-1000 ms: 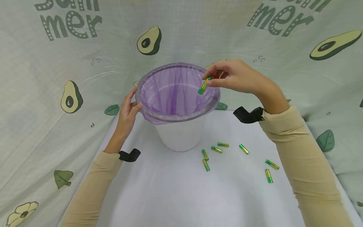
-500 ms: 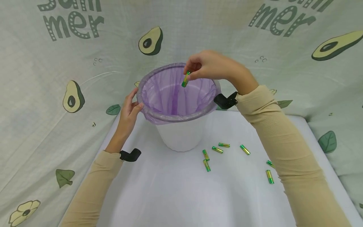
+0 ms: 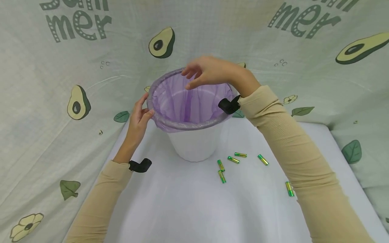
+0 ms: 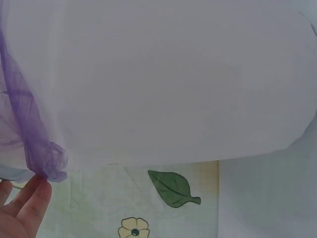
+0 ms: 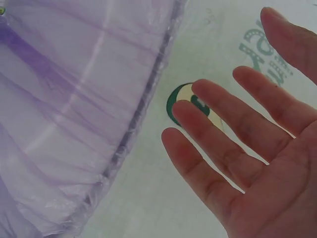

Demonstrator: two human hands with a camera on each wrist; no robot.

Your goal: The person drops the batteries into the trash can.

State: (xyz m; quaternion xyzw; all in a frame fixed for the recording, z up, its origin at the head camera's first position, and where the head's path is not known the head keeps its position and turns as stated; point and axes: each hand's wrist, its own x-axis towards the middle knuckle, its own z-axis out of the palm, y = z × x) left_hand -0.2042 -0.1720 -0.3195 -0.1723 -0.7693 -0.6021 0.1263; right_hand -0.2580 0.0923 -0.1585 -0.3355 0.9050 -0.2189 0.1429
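Note:
A white trash bin (image 3: 196,145) lined with a purple bag (image 3: 194,98) stands on the table. My left hand (image 3: 136,123) holds its rim at the left side, with the thumb lying at the rim's edge; in the left wrist view, fingertips (image 4: 39,191) meet the bunched edge of the bag. Over the bin's opening hovers my right hand (image 3: 208,72), fingers spread and nothing in them. The right wrist view shows these fingers (image 5: 218,163) extended beside the bag-covered rim. A small green end of a battery (image 5: 2,10) shows inside the bin at that view's corner.
Several green and gold batteries lie on the white table (image 3: 182,202) right of the bin, including a pair end to end (image 3: 221,171) and one battery (image 3: 289,189) beside my right sleeve. A printed cloth (image 3: 121,50) hangs behind and at the sides.
My right hand has moved left over the bin, and its fingers have opened and let go of the battery, which has dropped inside. My left hand has stayed at the rim.

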